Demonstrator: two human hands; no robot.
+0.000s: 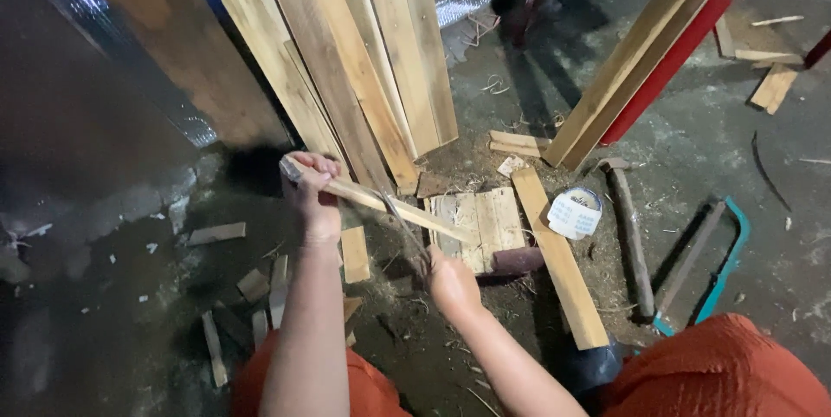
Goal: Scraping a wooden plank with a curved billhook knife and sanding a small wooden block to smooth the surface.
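Your left hand (313, 196) is wrapped tight around the wood strip's (407, 211) upper end. Your right hand (450, 283) grips a thin blade (405, 228) crossing just below that.

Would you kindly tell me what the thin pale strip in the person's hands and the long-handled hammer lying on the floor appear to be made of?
The thin pale strip looks like bare, unfinished wood: light tan, lengthwise grain, matching the leaning planks. The long-handled hammer seems to have a dark, worn wooden handle and a dull grey head, probably metal, though that is hard to confirm.

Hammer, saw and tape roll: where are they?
hammer (630, 235), head view, middle of its wooden handle
saw (725, 261), head view, its teal frame
tape roll (575, 213), head view, its white side
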